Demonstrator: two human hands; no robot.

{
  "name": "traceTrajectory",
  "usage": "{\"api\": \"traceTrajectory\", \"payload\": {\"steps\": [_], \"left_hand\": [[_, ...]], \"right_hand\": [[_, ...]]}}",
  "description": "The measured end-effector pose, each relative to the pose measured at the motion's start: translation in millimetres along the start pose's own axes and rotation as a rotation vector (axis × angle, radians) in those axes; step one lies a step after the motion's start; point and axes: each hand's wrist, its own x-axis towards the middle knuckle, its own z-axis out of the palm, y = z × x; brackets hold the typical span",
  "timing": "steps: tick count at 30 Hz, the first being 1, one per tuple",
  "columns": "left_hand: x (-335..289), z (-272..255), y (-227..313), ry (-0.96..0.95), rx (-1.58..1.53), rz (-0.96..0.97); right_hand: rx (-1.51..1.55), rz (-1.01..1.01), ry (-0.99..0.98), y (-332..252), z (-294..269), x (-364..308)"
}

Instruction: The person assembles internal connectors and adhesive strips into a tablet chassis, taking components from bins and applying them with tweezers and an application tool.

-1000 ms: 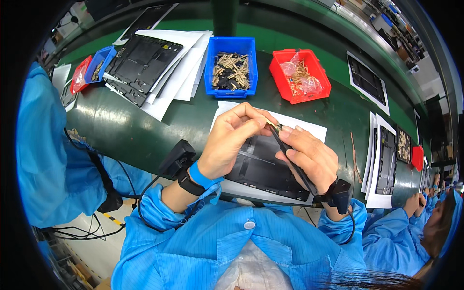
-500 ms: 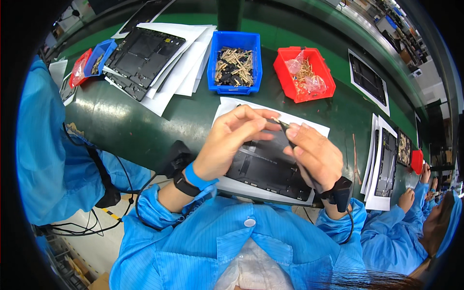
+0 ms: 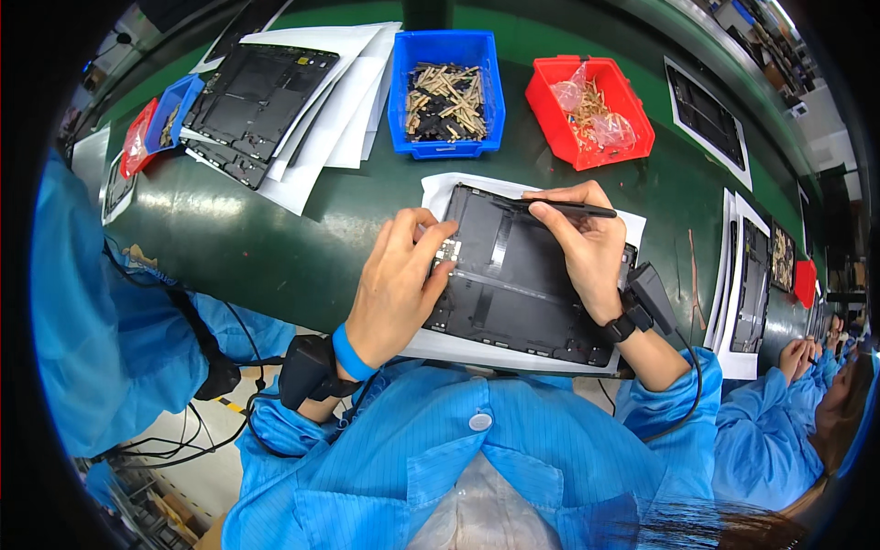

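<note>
A flat black device housing (image 3: pixel 513 275) lies on white paper (image 3: pixel 438 188) in front of me. My left hand (image 3: pixel 394 284) rests at its left edge, thumb and forefinger apart on either side of a small silvery metal patch (image 3: pixel 448 250). No part shows in that hand. Over the housing's upper right, my right hand (image 3: pixel 587 243) is closed on slim black tweezers (image 3: pixel 573 209), held nearly level. Their narrow end points left, above the housing's far edge; whether they pinch anything is too small to tell.
Beyond the housing stand a blue bin (image 3: pixel 447 147) of small tan and black strips and a red bin (image 3: pixel 596 156) with scraps and clear plastic. Stacked housings on paper (image 3: pixel 261 101) lie far left, more (image 3: pixel 750 275) at right. Co-workers in blue sit on both sides.
My hands were together above the housing, the left fingers by the tweezers' tip. Now they are apart: the left has come down to the housing's left edge, and the right has tilted the tweezers level.
</note>
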Motion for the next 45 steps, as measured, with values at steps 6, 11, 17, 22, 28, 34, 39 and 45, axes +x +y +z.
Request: {"api": "traceTrajectory", "payload": {"steps": [6, 11, 17, 22, 28, 34, 39, 45], "left_hand": [[23.8, 0.3, -5.3, -0.026, 0.269, 0.214], [30.6, 5.9, -10.6, -0.054, 0.357, 0.283], [31.4, 8.2, -9.7, -0.062, 0.384, 0.271], [31.1, 12.7, -7.9, -0.028, 0.396, 0.259], [29.5, 14.4, -7.3, -0.026, 0.419, 0.246], [29.0, 15.5, -7.2, -0.030, 0.405, 0.237], [28.7, 17.3, -5.5, -0.025, 0.428, 0.231], [29.0, 20.3, -3.4, -0.007, 0.455, 0.224]], "right_hand": [[-0.019, 0.041, 0.001, 2.7, 4.8, 3.3], [-0.032, 0.041, -0.006, 2.2, 6.4, 3.1], [-0.050, 0.034, 0.014, 3.3, 9.3, 2.5], [-0.125, -0.004, 0.023, 3.6, 10.9, 0.7], [-0.080, 0.013, 0.038, 2.7, 11.9, -0.9], [-0.081, -0.003, 0.041, 5.7, 11.5, -1.7], [-0.121, -0.013, 0.036, 4.4, 12.3, -1.5], [-0.166, -0.046, 0.029, 4.2, 13.5, -1.6]]}}
